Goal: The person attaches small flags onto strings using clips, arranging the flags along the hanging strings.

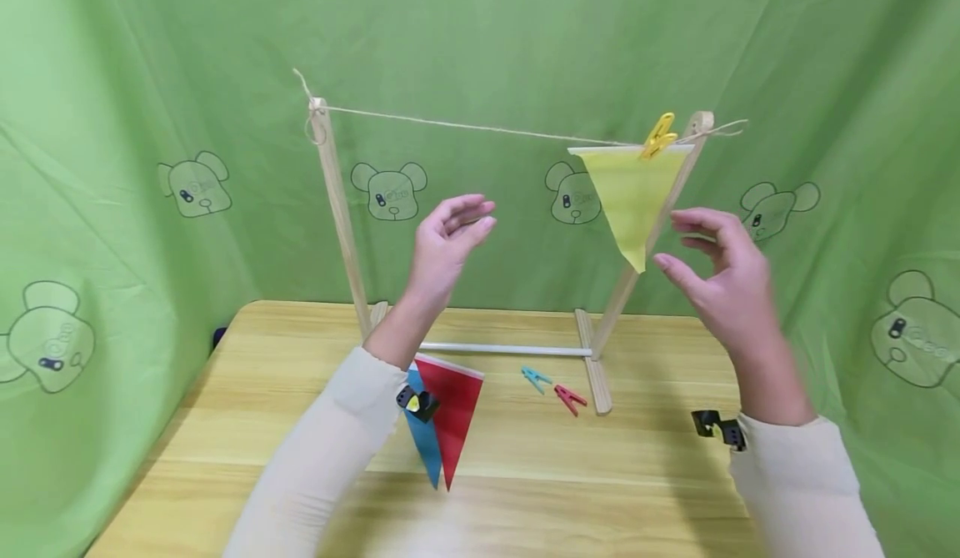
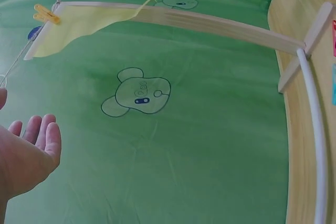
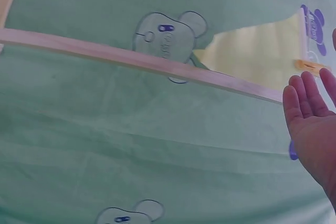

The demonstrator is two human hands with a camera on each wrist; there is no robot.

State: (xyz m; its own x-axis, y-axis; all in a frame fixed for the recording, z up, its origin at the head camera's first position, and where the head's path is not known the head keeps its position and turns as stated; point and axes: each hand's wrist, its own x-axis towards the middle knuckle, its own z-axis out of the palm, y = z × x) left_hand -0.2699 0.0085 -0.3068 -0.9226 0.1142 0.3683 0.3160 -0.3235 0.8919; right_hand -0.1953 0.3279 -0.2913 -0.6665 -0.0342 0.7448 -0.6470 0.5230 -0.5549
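Observation:
A yellow triangular pennant [image 1: 626, 195] hangs point down near the right end of a string [image 1: 465, 125], held by a yellow clothespin [image 1: 658, 137]. My right hand [image 1: 723, 270], fingers loosely bent and thumb apart, is just right of the pennant and holds nothing. Left of the pennant my left hand [image 1: 452, 245] is raised below the string, relaxed and without anything in it. On the table lie a red pennant [image 1: 452, 399] and a blue pennant [image 1: 423, 441], partly overlapped by the red one and my left wrist. A blue clothespin [image 1: 536, 378] and a red clothespin [image 1: 570, 399] lie to their right.
Two wooden posts carry the string, the left post [image 1: 341, 216] and the right post [image 1: 618, 304]. A white rod [image 1: 506, 349] joins their feet low over the wooden table [image 1: 540, 458]. Behind hangs a green curtain [image 1: 480, 41] printed with bear heads.

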